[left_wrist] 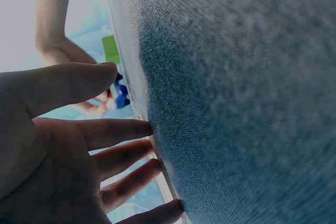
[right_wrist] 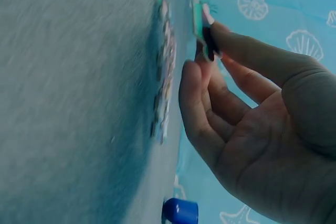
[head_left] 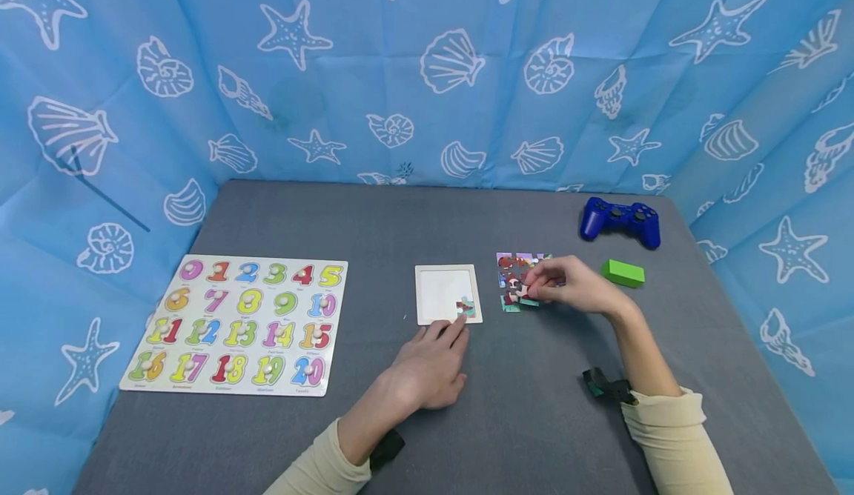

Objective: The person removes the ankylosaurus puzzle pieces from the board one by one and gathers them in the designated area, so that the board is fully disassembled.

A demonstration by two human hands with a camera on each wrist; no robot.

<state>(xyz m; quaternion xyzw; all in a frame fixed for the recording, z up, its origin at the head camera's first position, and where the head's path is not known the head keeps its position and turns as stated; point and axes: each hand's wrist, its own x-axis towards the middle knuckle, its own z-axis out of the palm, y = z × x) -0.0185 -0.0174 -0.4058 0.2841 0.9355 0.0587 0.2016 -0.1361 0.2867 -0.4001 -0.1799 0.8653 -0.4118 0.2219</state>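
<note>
A square wooden puzzle tray (head_left: 437, 287) lies on the table with one jigsaw piece (head_left: 465, 307) in its lower right corner. My left hand (head_left: 432, 365) rests at its near edge, fingers extended and fingertips touching the rim; in the left wrist view the thumb stands apart from the fingers. To the right of the tray lies a cluster of colourful jigsaw pieces (head_left: 508, 264). Over that cluster, my right hand (head_left: 570, 284) pinches a puzzle piece (right_wrist: 198, 22) between thumb and fingers, lifted off the table in the right wrist view. Part of the cluster is hidden behind this hand.
A number peg board (head_left: 233, 324) lies on the left of the table. At the back right is a blue game controller (head_left: 620, 219), with a green block (head_left: 623, 273) in front of it. A blue curtain (head_left: 400, 72) with shell prints surrounds the table's back and sides.
</note>
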